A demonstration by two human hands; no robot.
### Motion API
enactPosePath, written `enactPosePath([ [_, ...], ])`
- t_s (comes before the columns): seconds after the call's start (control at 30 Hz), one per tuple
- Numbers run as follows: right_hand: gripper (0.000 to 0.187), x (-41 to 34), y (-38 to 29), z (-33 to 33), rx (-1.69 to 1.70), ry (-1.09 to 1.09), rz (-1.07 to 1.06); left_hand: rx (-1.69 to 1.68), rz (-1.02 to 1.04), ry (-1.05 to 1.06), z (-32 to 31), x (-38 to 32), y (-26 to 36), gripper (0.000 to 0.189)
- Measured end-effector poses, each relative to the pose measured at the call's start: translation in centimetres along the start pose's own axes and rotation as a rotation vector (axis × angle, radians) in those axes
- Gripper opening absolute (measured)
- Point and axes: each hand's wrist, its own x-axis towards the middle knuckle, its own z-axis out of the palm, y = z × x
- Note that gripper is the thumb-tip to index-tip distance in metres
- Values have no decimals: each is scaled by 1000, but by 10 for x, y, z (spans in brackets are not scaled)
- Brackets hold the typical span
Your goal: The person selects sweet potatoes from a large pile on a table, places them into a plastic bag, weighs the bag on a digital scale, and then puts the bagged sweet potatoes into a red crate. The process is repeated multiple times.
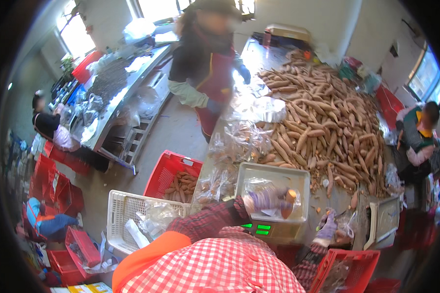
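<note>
My left hand (266, 201), in a purple-and-white glove, is over the metal pan of a weighing scale (303, 183). Its fingers are around a sweet potato (286, 209) with a broken orange end. Clear plastic film (256, 185) lies in the pan beside the glove. Green digits glow on the scale's display (263, 229) below the pan. To the right, my right hand (327, 227), in a similar glove, is beside a clear plastic bag (346, 226) with brownish contents. Whether its fingers grip the bag cannot be told.
A large heap of sweet potatoes (326, 121) covers the table beyond the scale, with filled clear bags (220, 183) at left. A white crate (123, 208) and red crates (165, 166) (346, 256) flank me. A co-worker (212, 73) stands across; another person (420, 135) is at right.
</note>
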Motion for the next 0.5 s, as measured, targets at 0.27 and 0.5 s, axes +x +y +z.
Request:
enactPosePath([
  [0.27,34,6,16,-4,-642,115,-725,-1046,15,105,0,10,-18,41],
  [0.5,32,-68,-16,97,-404,-246,-671,-1058,1,67,22,23,-20,54],
])
